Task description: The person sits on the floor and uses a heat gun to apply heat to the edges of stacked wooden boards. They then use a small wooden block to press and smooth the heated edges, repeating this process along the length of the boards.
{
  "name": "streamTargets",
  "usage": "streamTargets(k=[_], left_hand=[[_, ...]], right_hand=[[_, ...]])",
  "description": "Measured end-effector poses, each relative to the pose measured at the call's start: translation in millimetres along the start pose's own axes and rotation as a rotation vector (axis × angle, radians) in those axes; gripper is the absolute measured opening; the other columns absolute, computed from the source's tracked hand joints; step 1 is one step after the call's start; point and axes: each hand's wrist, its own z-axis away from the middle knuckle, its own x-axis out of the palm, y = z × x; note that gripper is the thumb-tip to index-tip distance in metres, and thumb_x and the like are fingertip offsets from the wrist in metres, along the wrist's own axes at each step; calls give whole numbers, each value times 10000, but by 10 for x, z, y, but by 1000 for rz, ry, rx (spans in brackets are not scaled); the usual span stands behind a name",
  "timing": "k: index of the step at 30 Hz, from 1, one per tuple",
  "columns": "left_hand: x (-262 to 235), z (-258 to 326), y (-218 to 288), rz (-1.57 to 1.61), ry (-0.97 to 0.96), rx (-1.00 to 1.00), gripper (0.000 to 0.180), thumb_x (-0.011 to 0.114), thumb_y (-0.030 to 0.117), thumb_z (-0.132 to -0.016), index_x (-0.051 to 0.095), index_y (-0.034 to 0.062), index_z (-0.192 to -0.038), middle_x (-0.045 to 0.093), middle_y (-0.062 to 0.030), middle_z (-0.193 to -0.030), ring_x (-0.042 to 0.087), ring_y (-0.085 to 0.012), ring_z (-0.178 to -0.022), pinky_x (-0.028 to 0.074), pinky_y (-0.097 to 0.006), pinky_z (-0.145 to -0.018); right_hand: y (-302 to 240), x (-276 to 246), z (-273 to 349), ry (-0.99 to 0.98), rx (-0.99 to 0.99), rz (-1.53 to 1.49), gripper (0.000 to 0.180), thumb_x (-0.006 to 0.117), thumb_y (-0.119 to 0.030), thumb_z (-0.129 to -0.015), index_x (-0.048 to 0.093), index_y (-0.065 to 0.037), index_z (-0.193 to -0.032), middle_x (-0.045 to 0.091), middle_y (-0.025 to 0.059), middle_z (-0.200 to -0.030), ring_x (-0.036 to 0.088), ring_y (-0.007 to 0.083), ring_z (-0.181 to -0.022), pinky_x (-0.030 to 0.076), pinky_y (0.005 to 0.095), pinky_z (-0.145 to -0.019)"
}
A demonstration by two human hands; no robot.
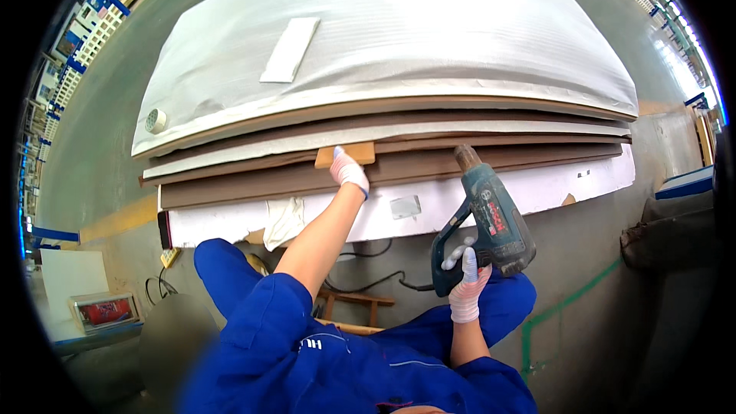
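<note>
A gloved hand, my left hand (349, 169), is closed on a small tan block (360, 154) and holds it against the edge of the stacked brown panels (307, 178). My right hand (468, 287), also gloved, grips the handle of a dark teal heat gun (498, 218). The gun's metal nozzle points up toward the panel edges, a little right of the block, and seems close to them. White foam sheeting (429, 23) covers the top of the stack and shows between its layers.
On the sheeting lie a folded white strip (290, 50) and a tape roll (156, 121). A white cloth (284, 223) hangs from the white support below. A black cord (368, 288) runs past a wooden stool (356, 300). A clear-fronted box (106, 311) stands at left.
</note>
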Motion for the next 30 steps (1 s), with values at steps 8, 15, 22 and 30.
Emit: streamTargets(k=[8, 15, 22, 30], left_hand=[[496, 361, -416, -308, 221, 153, 603, 495, 495, -886, 652, -87, -913, 665, -256, -925, 629, -383, -868, 477, -408, -780], [673, 577, -622, 88, 3, 12, 412, 530, 386, -877, 640, -7, -830, 644, -112, -839, 569, -225, -751, 470, -334, -745], [838, 666, -620, -380, 217, 96, 476, 432, 343, -872, 654, -68, -960, 640, -260, -1051, 613, -400, -994, 471, -410, -841], [831, 890, -626, -233, 91, 65, 553, 504, 465, -860, 654, -49, -1000, 655, -234, -1038, 646, -378, -901, 496, -410, -818]], right_hand=[[-307, -734, -623, -49, -76, 240, 191, 560, -100, -905, 503, -4, -1061, 557, 74, -688, 529, 150, -572, 450, 270, -605], [-438, -1166, -553, -180, -125, 331, 274, 582, -158, -890, 490, 14, -1083, 566, 79, -708, 526, 143, -584, 448, 270, -579], [-502, -1235, -344, -39, 9, -4, 240, 589, -126, -904, 504, -12, -1097, 553, 65, -723, 512, 140, -590, 457, 279, -537], [-377, -1130, -230, -18, -172, 85, 265, 609, -116, -883, 500, 14, -1086, 564, 72, -699, 521, 139, -547, 476, 271, -531]])
